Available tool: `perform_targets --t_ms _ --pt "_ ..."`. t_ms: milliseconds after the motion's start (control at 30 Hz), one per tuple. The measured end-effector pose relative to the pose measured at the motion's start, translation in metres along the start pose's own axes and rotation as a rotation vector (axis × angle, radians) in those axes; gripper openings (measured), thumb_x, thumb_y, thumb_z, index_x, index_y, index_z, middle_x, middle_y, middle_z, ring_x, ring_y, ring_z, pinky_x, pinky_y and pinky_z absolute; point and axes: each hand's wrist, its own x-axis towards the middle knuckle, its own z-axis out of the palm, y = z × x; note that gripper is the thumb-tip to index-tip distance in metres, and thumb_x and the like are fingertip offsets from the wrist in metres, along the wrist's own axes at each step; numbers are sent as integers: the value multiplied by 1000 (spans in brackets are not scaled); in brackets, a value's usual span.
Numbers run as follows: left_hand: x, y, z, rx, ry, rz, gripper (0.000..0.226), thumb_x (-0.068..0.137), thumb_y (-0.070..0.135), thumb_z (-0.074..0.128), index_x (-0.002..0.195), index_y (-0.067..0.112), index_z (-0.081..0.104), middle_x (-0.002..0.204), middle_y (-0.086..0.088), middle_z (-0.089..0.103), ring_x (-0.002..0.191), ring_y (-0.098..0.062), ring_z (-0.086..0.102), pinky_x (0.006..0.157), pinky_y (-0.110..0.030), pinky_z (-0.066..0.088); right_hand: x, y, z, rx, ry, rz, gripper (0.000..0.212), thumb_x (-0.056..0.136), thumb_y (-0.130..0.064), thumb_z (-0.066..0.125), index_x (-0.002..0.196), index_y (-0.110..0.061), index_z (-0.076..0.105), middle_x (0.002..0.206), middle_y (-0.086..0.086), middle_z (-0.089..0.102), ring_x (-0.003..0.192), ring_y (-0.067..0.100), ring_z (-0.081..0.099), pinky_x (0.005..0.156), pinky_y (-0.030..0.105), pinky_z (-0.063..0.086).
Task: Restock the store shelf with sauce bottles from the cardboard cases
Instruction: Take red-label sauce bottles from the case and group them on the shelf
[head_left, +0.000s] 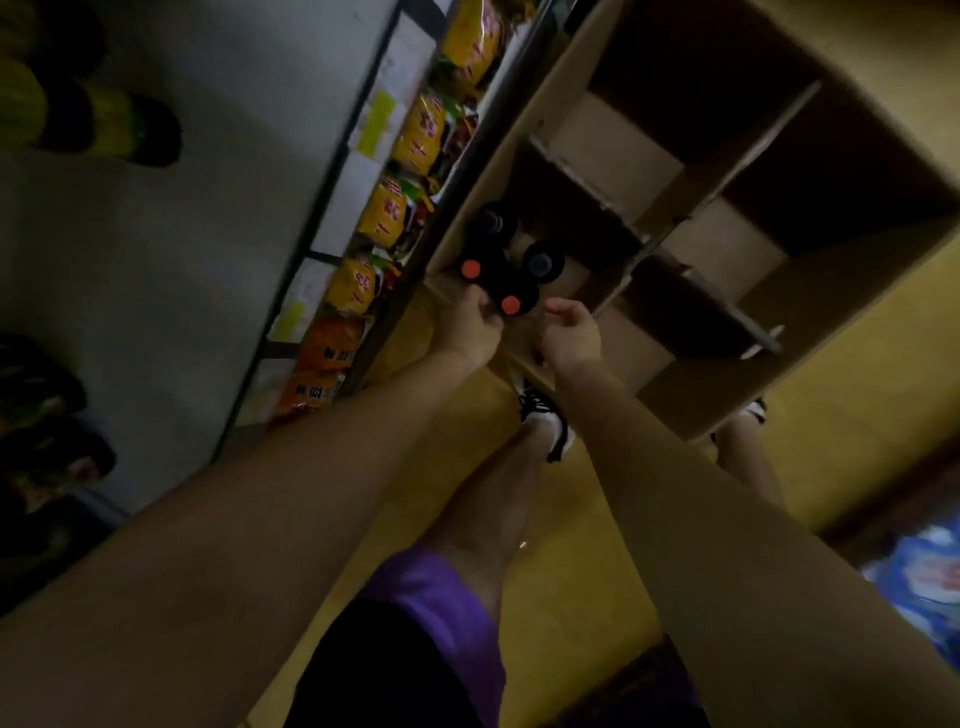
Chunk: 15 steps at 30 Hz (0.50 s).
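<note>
A large cardboard case (810, 291) with cardboard dividers stands open on the floor beside the shelf. Several dark sauce bottles fill its near left corner, two with red caps (471, 268) and two with dark caps (540, 265); the other cells look bare. My left hand (470, 327) curls its fingers round the nearest red-capped bottle (511, 305). My right hand (571, 332) hovers just right of that bottle, over the case's near rim, with its fingers curled under and its thumb pointing at the bottle. What its fingers touch is hidden.
The store shelf (332, 171) runs along the left with yellow snack packets (387, 208) and orange ones (330, 353) on its lower level. Dark bottles stand at the far left (52, 104). My legs and shoes (545, 421) are on the yellow floor. Blue packages (924, 582) lie at the lower right.
</note>
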Motion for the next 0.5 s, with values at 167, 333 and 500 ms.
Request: perform_targets --t_ms 167,333,500 --pt "61 -4 30 23 -84 -51 62 100 36 59 154 19 35 150 -9 49 135 -30 50 109 -49 46 48 22 4 67 -50 49 30 99 0 57 128 -8 55 99 -1 59 81 9 57 49 9 47" --pt "78 5 49 166 -99 -43 56 101 30 60 151 12 43 147 -11 51 132 -33 52 109 -43 46 72 34 -5 93 -58 71 33 99 1 58 130 -10 53 105 -2 60 84 6 59 54 9 49" --pt "68 -1 53 167 56 -31 44 101 13 60 143 5 53 145 -14 53 134 -29 49 110 -26 36 63 28 -16 89 -92 46 32 98 6 52 127 -8 53 107 2 61 93 12 61 72 19 54"
